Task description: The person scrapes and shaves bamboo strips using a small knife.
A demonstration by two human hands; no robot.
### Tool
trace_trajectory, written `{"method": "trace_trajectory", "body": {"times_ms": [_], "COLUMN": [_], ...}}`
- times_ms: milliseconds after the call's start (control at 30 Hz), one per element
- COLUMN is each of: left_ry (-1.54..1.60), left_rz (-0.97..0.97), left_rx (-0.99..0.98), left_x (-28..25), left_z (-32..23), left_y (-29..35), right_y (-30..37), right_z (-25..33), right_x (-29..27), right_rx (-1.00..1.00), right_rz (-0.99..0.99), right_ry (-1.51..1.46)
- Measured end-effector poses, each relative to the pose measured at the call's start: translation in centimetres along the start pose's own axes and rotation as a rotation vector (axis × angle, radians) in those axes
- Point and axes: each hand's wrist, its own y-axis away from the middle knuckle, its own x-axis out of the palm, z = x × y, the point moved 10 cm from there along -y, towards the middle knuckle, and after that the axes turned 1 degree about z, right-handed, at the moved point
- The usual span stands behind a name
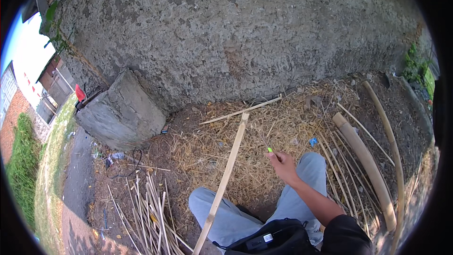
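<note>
My right hand [283, 166] is closed around a small knife, bright green [270, 149] where its handle shows ahead of my fingers. Its thin blade is hard to make out against the straw-coloured shavings. A long, flat, pale bamboo strip [227, 172] slants up from the lower edge across my left leg, its far end raised in front of me. The knife is to the right of this strip and apart from it. My left hand is out of view, and the strip's near end is cut off by the lower edge.
Split bamboo sticks [153, 217] lie piled at lower left. On the right rest a thick bamboo piece [363, 165], a long curved pole [389, 146] and several thin strips. Shavings [203, 151] cover the ground before a rough wall [226, 38]; a concrete block [122, 111] stands left.
</note>
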Motion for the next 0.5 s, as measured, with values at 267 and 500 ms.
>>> {"method": "trace_trajectory", "body": {"times_ms": [267, 500], "left_ry": [-0.166, -0.38], "left_rz": [0.153, 0.129], "left_rx": [0.222, 0.264], "left_x": [4.1, 6.0], "left_z": [-5.5, -8.1], "left_y": [-1.7, -2.5], "right_y": [7.3, 10.1], "right_z": [6.2, 10.3], "right_x": [7.7, 10.4], "right_rx": [-0.327, -0.619], "right_rz": [0.254, 0.278], "right_ry": [0.337, 0.459]}}
